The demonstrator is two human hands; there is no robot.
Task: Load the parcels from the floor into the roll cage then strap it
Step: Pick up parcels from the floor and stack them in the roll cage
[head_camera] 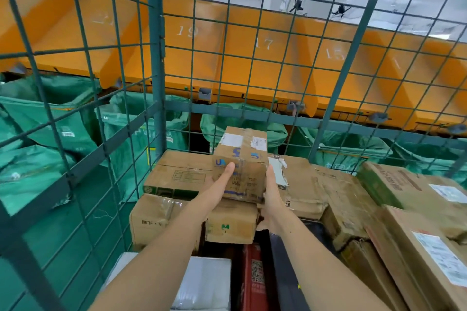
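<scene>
A small taped cardboard parcel [242, 156] with blue print and white labels is held inside the green wire roll cage [156, 58]. My left hand [219, 185] presses its left side, fingers flat along the face. My right hand [271, 194] grips its right side from below. The parcel hovers over the stacked cardboard boxes [182, 174] that fill the cage near the back mesh wall. Whether its far end rests on the stack I cannot tell.
More boxes [404, 192] lie at the right, and a white parcel [204, 283], a red pack [255, 275] and a dark flat item [285, 270] lie below my arms. Behind the mesh hang green sacks [141, 124] under orange numbered chutes [252, 53].
</scene>
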